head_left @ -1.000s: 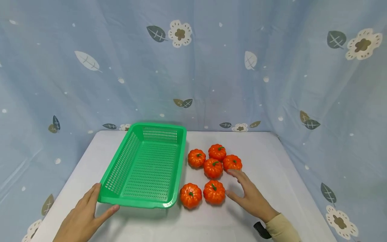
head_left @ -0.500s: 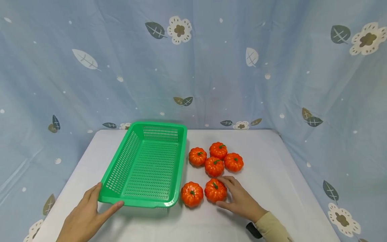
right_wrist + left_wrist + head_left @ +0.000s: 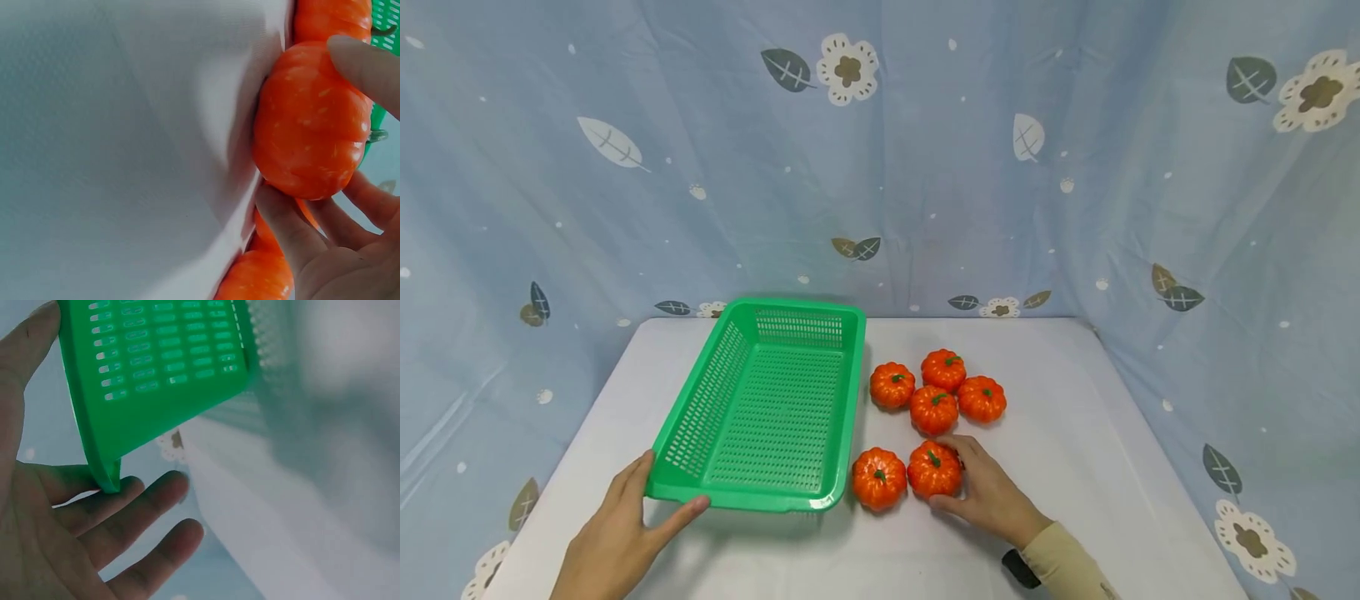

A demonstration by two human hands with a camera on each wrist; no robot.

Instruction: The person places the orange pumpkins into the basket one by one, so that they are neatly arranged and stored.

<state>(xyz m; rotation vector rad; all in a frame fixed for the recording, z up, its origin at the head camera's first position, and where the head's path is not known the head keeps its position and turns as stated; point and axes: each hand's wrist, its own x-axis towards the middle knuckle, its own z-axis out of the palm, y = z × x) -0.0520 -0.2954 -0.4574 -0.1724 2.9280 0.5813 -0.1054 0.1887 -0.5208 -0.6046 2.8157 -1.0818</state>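
Observation:
My right hand (image 3: 988,492) has its thumb and fingers around a small orange pumpkin (image 3: 934,473) with a green stem. In the right wrist view, the thumb lies on one side of this pumpkin (image 3: 312,125) and the fingertips on the other. Left of it sits another pumpkin (image 3: 878,481). With fingers spread and mostly straight, my left hand (image 3: 613,533) touches the near left corner of a green plastic basket (image 3: 752,501). The left wrist view has the thumb on the rim of the slotted basket (image 3: 134,428), with the other fingers past its corner.
Behind the held pumpkin, several more pumpkins (image 3: 933,411) form a loose cluster right of the basket. The white table (image 3: 1060,400) extends right of them. A blue curtain (image 3: 925,167) with leaves and flowers hangs behind and at both sides.
My right hand has moved left and toward me, from beside the farther pumpkins to the near one, and its fingers have closed around it. My left hand stays at the basket corner.

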